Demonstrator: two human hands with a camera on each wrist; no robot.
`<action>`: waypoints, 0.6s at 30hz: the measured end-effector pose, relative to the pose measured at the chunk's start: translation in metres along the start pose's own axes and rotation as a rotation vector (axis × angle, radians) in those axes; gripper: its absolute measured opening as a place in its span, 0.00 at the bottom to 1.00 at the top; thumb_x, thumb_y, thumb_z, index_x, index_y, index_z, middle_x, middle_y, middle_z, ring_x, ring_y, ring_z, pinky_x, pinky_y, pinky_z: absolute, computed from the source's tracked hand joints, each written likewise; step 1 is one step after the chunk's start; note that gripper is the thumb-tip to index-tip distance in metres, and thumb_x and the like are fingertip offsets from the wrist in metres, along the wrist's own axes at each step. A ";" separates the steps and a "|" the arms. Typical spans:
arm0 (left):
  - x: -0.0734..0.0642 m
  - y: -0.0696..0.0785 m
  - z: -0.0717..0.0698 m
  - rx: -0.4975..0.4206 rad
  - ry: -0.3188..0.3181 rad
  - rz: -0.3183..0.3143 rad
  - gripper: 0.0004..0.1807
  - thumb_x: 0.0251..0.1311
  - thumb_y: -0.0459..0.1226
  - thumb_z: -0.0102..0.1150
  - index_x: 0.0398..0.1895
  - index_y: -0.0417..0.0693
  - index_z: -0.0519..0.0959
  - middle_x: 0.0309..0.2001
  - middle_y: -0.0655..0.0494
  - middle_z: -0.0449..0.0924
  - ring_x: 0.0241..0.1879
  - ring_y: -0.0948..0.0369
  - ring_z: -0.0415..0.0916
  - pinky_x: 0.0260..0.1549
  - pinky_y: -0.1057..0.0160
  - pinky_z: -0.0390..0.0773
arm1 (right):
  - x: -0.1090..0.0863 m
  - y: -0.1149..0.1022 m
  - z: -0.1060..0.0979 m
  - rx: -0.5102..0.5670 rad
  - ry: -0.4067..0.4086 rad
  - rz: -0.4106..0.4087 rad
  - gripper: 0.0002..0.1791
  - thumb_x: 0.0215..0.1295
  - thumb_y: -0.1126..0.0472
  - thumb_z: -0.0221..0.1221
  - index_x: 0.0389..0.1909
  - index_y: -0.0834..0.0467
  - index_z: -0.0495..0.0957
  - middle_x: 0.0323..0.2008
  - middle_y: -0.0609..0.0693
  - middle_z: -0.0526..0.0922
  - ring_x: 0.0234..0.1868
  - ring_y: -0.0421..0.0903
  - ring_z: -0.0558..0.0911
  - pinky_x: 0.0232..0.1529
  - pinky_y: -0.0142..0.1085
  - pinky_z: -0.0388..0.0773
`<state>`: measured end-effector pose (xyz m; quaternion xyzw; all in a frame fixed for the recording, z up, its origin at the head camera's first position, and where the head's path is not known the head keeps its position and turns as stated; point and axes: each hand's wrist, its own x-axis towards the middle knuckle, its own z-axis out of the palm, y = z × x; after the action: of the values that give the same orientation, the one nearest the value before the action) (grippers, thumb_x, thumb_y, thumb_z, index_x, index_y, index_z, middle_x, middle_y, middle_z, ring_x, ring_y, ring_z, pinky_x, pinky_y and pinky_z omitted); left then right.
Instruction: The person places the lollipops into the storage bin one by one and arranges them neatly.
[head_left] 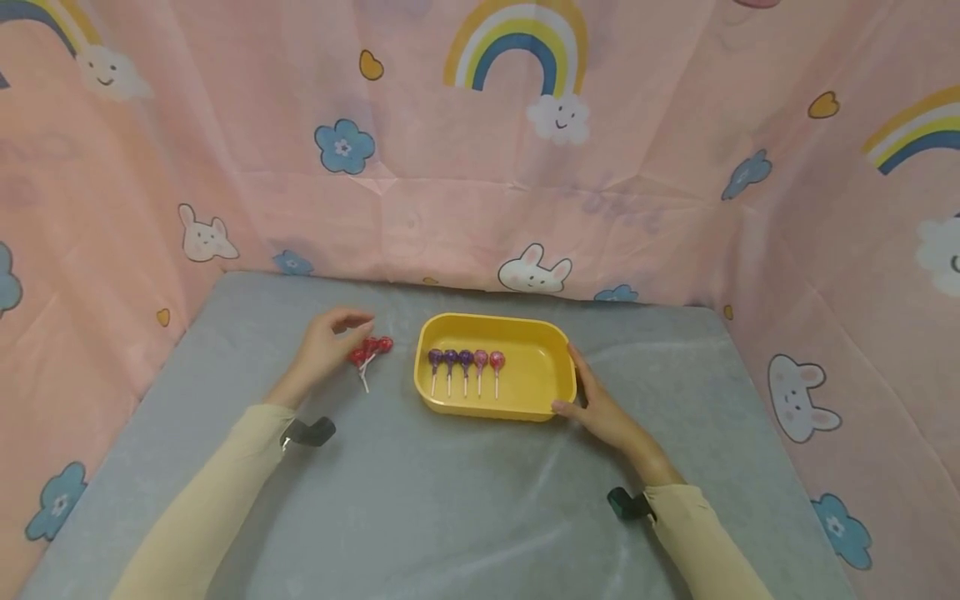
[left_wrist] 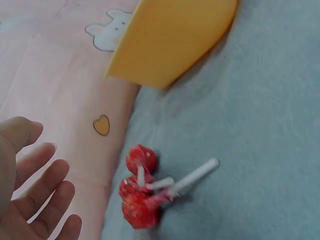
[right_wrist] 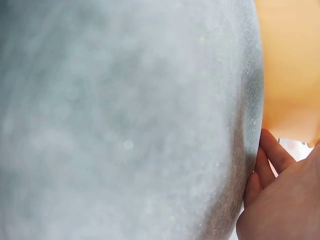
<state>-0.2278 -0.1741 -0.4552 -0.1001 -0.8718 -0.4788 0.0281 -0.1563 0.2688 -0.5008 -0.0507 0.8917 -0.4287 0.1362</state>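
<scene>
My left hand point(head_left: 324, 346) hovers just beside and over three red lollipops point(left_wrist: 140, 210) on the grey cloth, its fingers relaxed with nothing between them. Their white sticks cross each other. To the right stands a yellow plastic tray point(head_left: 525, 411). Inside it, toward its left side, several lollipops lie in a row with sticks pointing to the front: three purple ones point(head_left: 451, 357) and two pink ones point(head_left: 497, 360). My right hand point(head_left: 600, 408) holds the tray's right end, thumb at the front corner and fingers along the side. The right wrist view shows those fingers point(right_wrist: 275, 150) against the yellow wall.
A grey cloth point(head_left: 450, 500) covers the table. Pink fabric point(head_left: 420, 225) printed with rainbows, rabbits and flowers hangs behind and on both sides. A dark band with a camera point(head_left: 309, 432) sits on each wrist over light sleeves.
</scene>
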 end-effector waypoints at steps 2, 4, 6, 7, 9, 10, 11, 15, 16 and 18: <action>0.000 -0.007 0.000 -0.007 -0.002 -0.014 0.19 0.68 0.44 0.59 0.55 0.41 0.80 0.56 0.41 0.82 0.60 0.47 0.75 0.65 0.46 0.70 | 0.000 0.000 0.000 0.002 -0.001 -0.001 0.56 0.64 0.44 0.63 0.77 0.30 0.28 0.82 0.50 0.36 0.81 0.59 0.42 0.76 0.65 0.44; -0.001 -0.012 -0.001 -0.015 -0.005 -0.035 0.20 0.68 0.44 0.59 0.56 0.42 0.80 0.57 0.41 0.81 0.61 0.47 0.74 0.66 0.45 0.70 | 0.001 0.000 0.001 0.000 0.000 0.001 0.56 0.64 0.44 0.63 0.77 0.30 0.28 0.82 0.50 0.36 0.81 0.59 0.42 0.76 0.65 0.44; -0.001 -0.018 -0.001 -0.014 -0.012 -0.058 0.20 0.68 0.45 0.58 0.57 0.42 0.79 0.57 0.42 0.81 0.61 0.47 0.74 0.65 0.45 0.70 | 0.001 0.001 0.001 -0.004 -0.002 0.001 0.56 0.64 0.43 0.63 0.77 0.31 0.28 0.82 0.50 0.36 0.81 0.59 0.42 0.76 0.65 0.44; -0.002 -0.021 -0.001 -0.013 -0.012 -0.067 0.20 0.68 0.45 0.58 0.57 0.42 0.79 0.58 0.41 0.80 0.61 0.47 0.74 0.65 0.45 0.70 | 0.001 0.001 0.001 -0.006 -0.001 0.002 0.56 0.64 0.43 0.63 0.77 0.31 0.28 0.82 0.50 0.36 0.81 0.59 0.42 0.76 0.65 0.44; -0.002 -0.025 -0.001 -0.013 -0.015 -0.087 0.20 0.68 0.44 0.58 0.57 0.41 0.79 0.58 0.41 0.80 0.60 0.47 0.75 0.63 0.45 0.72 | 0.001 0.002 0.000 -0.012 -0.004 0.000 0.56 0.65 0.43 0.62 0.77 0.32 0.28 0.81 0.51 0.36 0.81 0.60 0.42 0.76 0.66 0.44; -0.003 -0.026 -0.001 -0.010 -0.015 -0.095 0.20 0.68 0.44 0.58 0.57 0.41 0.79 0.57 0.41 0.80 0.59 0.47 0.75 0.62 0.45 0.73 | 0.000 0.002 0.000 -0.012 -0.005 -0.002 0.56 0.65 0.44 0.62 0.77 0.32 0.28 0.81 0.52 0.36 0.81 0.60 0.42 0.76 0.66 0.44; -0.003 -0.028 -0.001 -0.005 -0.016 -0.101 0.20 0.69 0.44 0.58 0.57 0.41 0.79 0.57 0.41 0.80 0.58 0.47 0.76 0.61 0.46 0.74 | 0.000 0.002 0.000 -0.012 -0.006 -0.001 0.56 0.65 0.43 0.62 0.77 0.33 0.28 0.81 0.52 0.36 0.81 0.61 0.42 0.75 0.66 0.44; -0.005 -0.032 -0.002 0.007 -0.011 -0.104 0.20 0.68 0.43 0.58 0.56 0.40 0.79 0.57 0.40 0.81 0.57 0.46 0.76 0.59 0.46 0.75 | 0.000 0.002 0.000 -0.012 -0.005 0.000 0.56 0.65 0.44 0.62 0.78 0.34 0.28 0.81 0.53 0.36 0.81 0.62 0.43 0.75 0.67 0.44; -0.005 -0.033 -0.002 0.008 -0.010 -0.103 0.20 0.68 0.43 0.58 0.56 0.40 0.79 0.57 0.40 0.81 0.58 0.46 0.77 0.60 0.46 0.75 | 0.000 0.002 0.000 -0.008 -0.004 0.005 0.56 0.65 0.43 0.62 0.78 0.33 0.28 0.81 0.52 0.36 0.81 0.61 0.42 0.75 0.67 0.43; -0.005 -0.037 -0.002 0.008 -0.014 -0.102 0.20 0.68 0.42 0.58 0.56 0.39 0.79 0.57 0.38 0.80 0.59 0.44 0.76 0.61 0.45 0.75 | 0.001 0.002 0.001 -0.003 -0.001 0.007 0.56 0.65 0.43 0.63 0.77 0.32 0.28 0.82 0.51 0.35 0.81 0.60 0.42 0.75 0.66 0.43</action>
<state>-0.2301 -0.1954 -0.4856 -0.0590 -0.8779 -0.4752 -0.0021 -0.1568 0.2698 -0.5032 -0.0480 0.8923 -0.4271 0.1381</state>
